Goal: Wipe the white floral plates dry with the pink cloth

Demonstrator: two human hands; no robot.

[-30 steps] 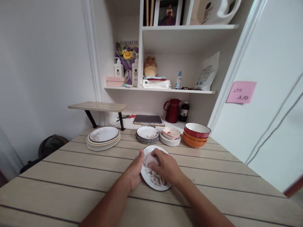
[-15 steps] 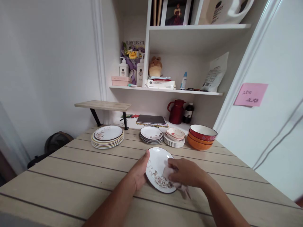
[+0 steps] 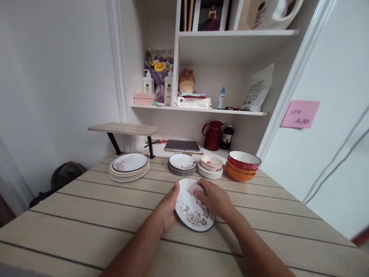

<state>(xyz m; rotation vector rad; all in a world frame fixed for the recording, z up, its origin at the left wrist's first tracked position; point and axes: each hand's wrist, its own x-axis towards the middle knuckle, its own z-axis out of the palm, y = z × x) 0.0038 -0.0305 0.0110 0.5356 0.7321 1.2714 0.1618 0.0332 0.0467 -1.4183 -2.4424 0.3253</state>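
Most fingers of the left hand (image 3: 167, 211) are hidden under the plate (image 3: 187, 202); the right hand (image 3: 216, 198) covers part of the pink cloth (image 3: 193, 188). The 2 forearms (image 3: 138, 244) and the bench (image 3: 86, 223) run off the bottom edge. The top edge crops the framed picture (image 3: 211, 17) and white jug (image 3: 275, 17). Print on the pouch (image 3: 259, 88) is too small to read.

White plate (image 3: 188, 207) with brown floral print and dark rim, pale pink cloth (image 3: 194, 188)
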